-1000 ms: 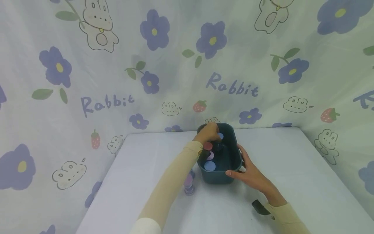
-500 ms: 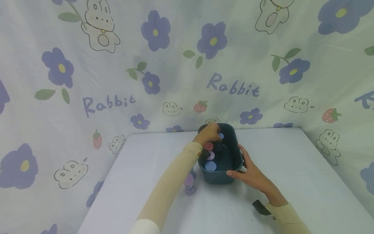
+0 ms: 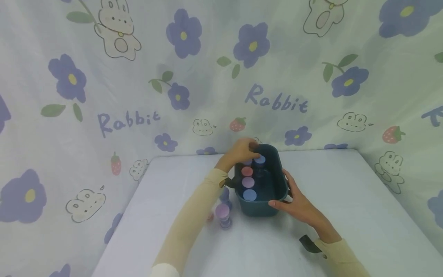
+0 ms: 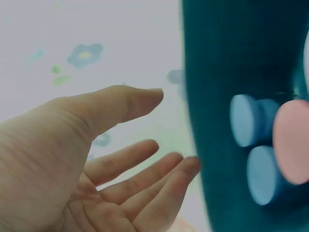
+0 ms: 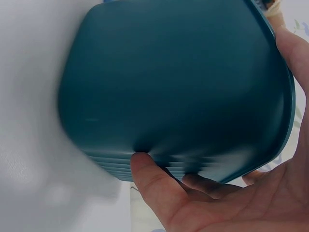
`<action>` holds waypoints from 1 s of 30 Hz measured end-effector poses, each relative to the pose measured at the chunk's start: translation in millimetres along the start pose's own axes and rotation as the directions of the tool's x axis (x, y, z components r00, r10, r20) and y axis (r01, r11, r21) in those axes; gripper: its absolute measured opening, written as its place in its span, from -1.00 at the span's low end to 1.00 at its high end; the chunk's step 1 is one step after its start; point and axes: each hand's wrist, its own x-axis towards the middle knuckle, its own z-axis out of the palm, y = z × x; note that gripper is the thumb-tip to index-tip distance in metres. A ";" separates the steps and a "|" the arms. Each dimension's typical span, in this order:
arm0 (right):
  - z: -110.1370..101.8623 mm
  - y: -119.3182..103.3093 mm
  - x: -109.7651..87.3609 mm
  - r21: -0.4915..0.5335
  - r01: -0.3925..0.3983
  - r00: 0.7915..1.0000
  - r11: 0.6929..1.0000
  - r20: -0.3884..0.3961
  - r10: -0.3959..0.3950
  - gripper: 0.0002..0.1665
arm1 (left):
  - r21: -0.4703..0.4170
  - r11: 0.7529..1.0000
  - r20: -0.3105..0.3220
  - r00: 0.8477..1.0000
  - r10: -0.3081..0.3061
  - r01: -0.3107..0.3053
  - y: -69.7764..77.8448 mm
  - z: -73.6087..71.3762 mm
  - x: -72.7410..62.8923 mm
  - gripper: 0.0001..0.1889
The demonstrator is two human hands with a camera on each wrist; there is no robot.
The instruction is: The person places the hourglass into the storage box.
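Left hand point(image 3: 240, 150) is over the bin's far-left rim, thumb and fingers spread apart, loosely bent, no grip on anything; can't tell if a fingertip touches the rim; right hand point(image 3: 295, 202) grips the bin's near-right corner, thumb on the near rim, fingers bent along the outside of the right wall.

Curtain point(image 3: 207, 77) is behind the bin, pale, printed with purple flowers, rabbits, strawberries and "Rabbit"; table point(image 3: 346, 192) is under the bin, white; bin point(image 3: 266, 211) is dark teal, deep, rounded corners, long side pointing away from the person; left sleeve point(image 3: 187, 219) is beige, running from the near-left up to the bin's left side; right sleeve point(image 3: 340, 257) also beige, near-right of the bin; a dark strap point(image 3: 309, 244) sticks out at that cuff.

Spools, waisted with flat round ends: inside the bin, along its left wall from near to far, a blue one point(image 3: 250, 195), a lilac one point(image 3: 247, 182), a red one point(image 3: 247, 171), then one partly hidden by the left hand; far blue one point(image 3: 260, 160) beside that, near the bin's far end; outside, left of the bin, a lilac-topped one point(image 3: 222, 211) stands upright; purple-blue one point(image 3: 225, 194) just beyond it; pinkish bit point(image 3: 209, 217) farther left of the bin, mostly behind the sleeve, shape unclear.
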 end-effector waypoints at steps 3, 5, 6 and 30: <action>1.6 -0.1 0.1 -0.007 -0.009 1.000 1.000 -0.003 0.009 0.37 | -0.054 0.998 -0.013 1.000 -0.012 0.011 -0.3 -11.2 -12.0 -0.45; 2.2 0.1 0.1 -0.015 -0.016 1.000 1.000 -0.004 0.016 0.37 | -0.096 0.995 -0.017 1.000 -0.018 0.017 -0.4 -18.7 -21.2 -0.45; 2.2 0.4 0.3 -0.014 -0.016 1.000 1.000 -0.005 0.016 0.37 | -0.116 0.993 -0.021 1.000 -0.017 0.014 -0.6 -22.3 -25.4 -0.46; 0.4 2.1 3.4 -0.025 -0.014 0.999 1.000 -0.029 0.013 0.39 | -0.291 0.957 -0.146 0.989 -0.040 -0.004 -67.8 -34.2 -123.9 -0.55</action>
